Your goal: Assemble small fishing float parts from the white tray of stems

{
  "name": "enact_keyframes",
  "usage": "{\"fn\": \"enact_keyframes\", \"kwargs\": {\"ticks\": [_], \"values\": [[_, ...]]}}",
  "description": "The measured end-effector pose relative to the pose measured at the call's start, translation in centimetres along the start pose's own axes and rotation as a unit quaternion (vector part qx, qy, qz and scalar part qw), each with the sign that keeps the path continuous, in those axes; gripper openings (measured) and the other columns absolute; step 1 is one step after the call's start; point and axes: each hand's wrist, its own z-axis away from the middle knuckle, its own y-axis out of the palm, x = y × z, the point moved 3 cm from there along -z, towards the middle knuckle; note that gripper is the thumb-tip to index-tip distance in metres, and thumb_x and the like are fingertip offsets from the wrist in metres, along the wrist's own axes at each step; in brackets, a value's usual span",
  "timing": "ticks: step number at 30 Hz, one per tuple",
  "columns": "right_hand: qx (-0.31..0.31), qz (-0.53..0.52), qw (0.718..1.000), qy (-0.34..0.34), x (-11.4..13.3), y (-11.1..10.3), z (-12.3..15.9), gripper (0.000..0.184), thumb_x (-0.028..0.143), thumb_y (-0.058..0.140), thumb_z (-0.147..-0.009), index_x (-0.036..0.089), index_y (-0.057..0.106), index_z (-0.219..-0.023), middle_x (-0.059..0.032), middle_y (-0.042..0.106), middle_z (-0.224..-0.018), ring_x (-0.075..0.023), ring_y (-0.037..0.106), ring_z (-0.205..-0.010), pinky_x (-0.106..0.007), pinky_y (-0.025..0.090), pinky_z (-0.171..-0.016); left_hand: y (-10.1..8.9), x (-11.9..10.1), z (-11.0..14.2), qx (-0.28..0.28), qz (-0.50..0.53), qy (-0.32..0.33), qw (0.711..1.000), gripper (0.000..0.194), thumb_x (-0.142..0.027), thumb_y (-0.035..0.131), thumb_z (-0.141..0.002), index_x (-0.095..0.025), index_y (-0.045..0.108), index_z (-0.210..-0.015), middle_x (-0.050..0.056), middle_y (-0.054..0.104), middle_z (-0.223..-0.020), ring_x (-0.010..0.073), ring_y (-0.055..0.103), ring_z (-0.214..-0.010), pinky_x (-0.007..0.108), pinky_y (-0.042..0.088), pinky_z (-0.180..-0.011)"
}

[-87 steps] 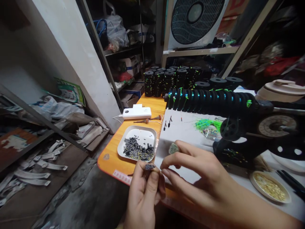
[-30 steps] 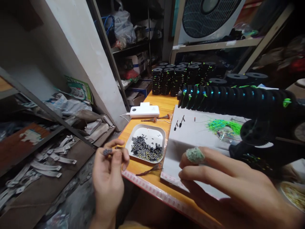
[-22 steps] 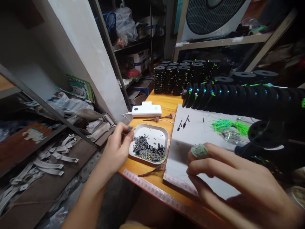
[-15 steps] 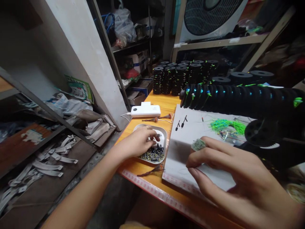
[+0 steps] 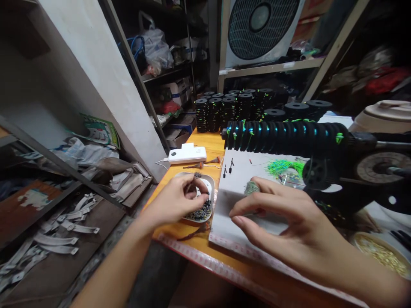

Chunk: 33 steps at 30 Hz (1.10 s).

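Note:
My left hand is over a small white tray of tiny black, grey and yellowish parts. Its thumb and forefinger are pinched together just above the parts; whatever lies between them is too small to make out. A dark wrap shows at one fingertip. To the right, my right hand hovers above a white board, thumb and forefinger pressed together at the tips. What they pinch, if anything, cannot be made out. One of its fingers wears a greenish, frayed wrap.
A ridged black roller with green and blue strands spans the board beside a dark gear. Black spools stand behind. Near the tray are a white power bank and brownish bundles. A bowl of gold pieces is at right.
My left hand has risen slightly from the parts in the tray, its thumb and forefinger now together. My right hand stays pinched above the board. The camera view has turned to the right.

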Motion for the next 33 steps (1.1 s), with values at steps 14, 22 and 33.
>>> {"fn": "enact_keyframes", "kwargs": {"ticks": [14,22,33], "values": [[-0.013,-0.112,0.993,-0.042,1.1,1.8,1.3,0.015,0.001,0.058,-0.086,0.016,0.06,-0.086,0.0006,0.059,-0.075,-0.0073,0.055,-0.065,-0.017,0.045,-0.059,7.9,-1.4,7.8,-0.194,0.66,-0.151,0.71,0.021,-0.021,0.095,-0.06,-0.02,0.078,-0.073,0.0,0.073,-0.07,0.0034,0.057,-0.056,0.012,0.05,-0.063],[-0.005,-0.135,0.99,-0.042,0.8,2.0,1.9,0.013,0.004,0.06,-0.088,0.016,0.061,-0.093,-0.0023,0.06,-0.082,-0.0097,0.057,-0.069,-0.021,0.048,-0.061,8.2,-2.3,7.8,-0.19,0.678,-0.167,0.69,0.025,-0.022,0.097,-0.055,-0.02,0.077,-0.071,-0.001,0.073,-0.067,0.0039,0.059,-0.055,0.012,0.051,-0.062],[-0.001,-0.141,0.989,-0.039,0.7,2.1,2.1,0.013,0.004,0.06,-0.089,0.016,0.06,-0.094,-0.0021,0.061,-0.085,-0.0088,0.058,-0.072,-0.02,0.05,-0.065,8.3,-2.3,7.8,-0.178,0.694,-0.164,0.678,0.023,-0.02,0.096,-0.056,-0.021,0.08,-0.072,-0.002,0.074,-0.067,0.0013,0.057,-0.051,0.01,0.052,-0.065]]}}
